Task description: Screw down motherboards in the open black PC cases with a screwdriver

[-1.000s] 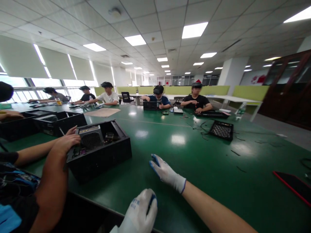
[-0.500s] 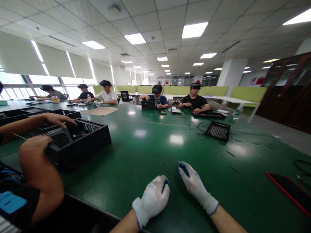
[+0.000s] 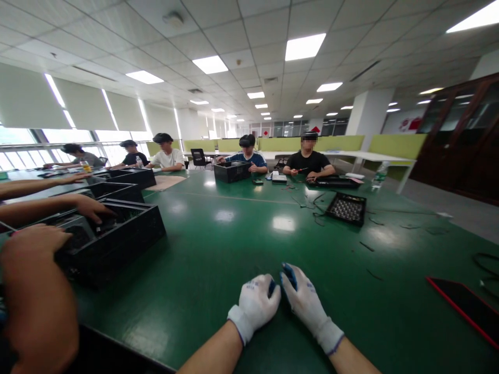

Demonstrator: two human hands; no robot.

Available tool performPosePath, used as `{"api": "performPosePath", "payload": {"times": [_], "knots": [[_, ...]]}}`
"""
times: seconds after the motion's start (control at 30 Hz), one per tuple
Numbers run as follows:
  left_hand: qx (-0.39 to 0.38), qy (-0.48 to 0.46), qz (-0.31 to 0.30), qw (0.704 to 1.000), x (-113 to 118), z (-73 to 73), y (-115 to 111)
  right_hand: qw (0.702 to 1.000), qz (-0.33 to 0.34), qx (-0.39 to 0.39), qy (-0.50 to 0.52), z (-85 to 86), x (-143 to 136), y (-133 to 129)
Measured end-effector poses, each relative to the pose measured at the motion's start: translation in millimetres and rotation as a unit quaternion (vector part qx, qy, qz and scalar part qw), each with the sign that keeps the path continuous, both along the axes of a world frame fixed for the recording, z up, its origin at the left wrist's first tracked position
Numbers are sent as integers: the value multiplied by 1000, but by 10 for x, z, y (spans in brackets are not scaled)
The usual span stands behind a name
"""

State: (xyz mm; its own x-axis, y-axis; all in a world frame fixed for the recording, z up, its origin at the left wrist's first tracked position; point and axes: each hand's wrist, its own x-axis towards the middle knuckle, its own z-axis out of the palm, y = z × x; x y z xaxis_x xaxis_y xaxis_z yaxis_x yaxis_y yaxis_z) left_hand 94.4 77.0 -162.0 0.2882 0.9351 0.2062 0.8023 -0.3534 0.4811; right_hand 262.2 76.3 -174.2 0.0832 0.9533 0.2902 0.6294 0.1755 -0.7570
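Both my hands wear white knit gloves with blue-coated palms and rest near the front of the green table (image 3: 218,265). My left hand (image 3: 258,300) lies back up, its fingers curved down and the thumb apart from them. Close beside it, my right hand (image 3: 305,297) has its fingers stretched forward and the thumb spread. A narrow gap shows between the two hands. Neither hand shows anything held; the undersides are hidden.
At left, a co-worker's hand (image 3: 91,206) reaches into an open black computer case (image 3: 128,244). A red-edged black panel (image 3: 463,306) lies right, near a cable. Farther back are a black tray (image 3: 346,209), loose wires, a bottle (image 3: 379,176) and several people working.
My left hand has moved right, closer to my right hand. The co-worker's hand at left has gone down into the computer case. The view has shifted slightly.
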Motion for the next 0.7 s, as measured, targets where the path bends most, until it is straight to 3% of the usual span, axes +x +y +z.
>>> {"api": "performPosePath", "payload": {"times": [0.3,0.7], "knots": [[28,7,-26,999,-58,-6,16,1000,5,20,-21,-98,6,58],[42,11,-45,998,-77,9,-10,999,3,18,-27,-23,-9,21]]}}
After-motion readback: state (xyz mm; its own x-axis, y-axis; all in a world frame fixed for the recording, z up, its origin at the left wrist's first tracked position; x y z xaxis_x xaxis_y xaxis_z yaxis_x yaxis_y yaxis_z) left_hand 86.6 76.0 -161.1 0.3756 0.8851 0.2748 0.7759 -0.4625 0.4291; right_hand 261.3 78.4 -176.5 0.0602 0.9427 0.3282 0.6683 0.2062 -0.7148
